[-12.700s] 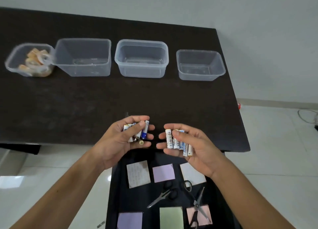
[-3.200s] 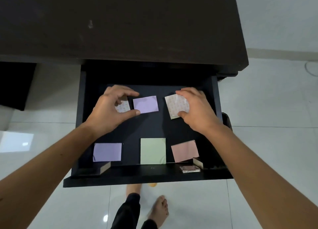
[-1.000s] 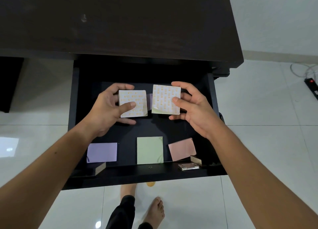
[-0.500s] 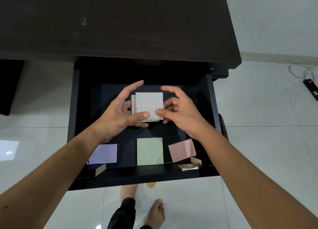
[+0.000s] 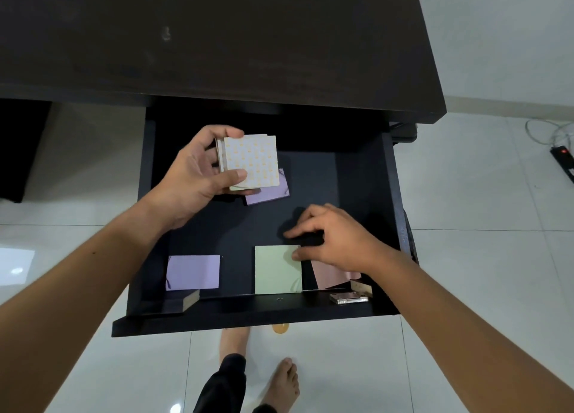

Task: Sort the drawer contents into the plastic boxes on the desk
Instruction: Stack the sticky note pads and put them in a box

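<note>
Desk top [image 5: 248, 39]: dark, matt, faintly smudged. Drawer [image 5: 242, 316] floor: matt black. Paper pads, matt: patterned stack [image 5: 253, 161] at 12 o'clock, lilac pad [image 5: 193, 272] at 7, green pad [image 5: 275, 272] at 6. Metal hinge [image 5: 349, 297], shiny, at 5. Floor tiles [image 5: 466, 195]: glossy white.
</note>
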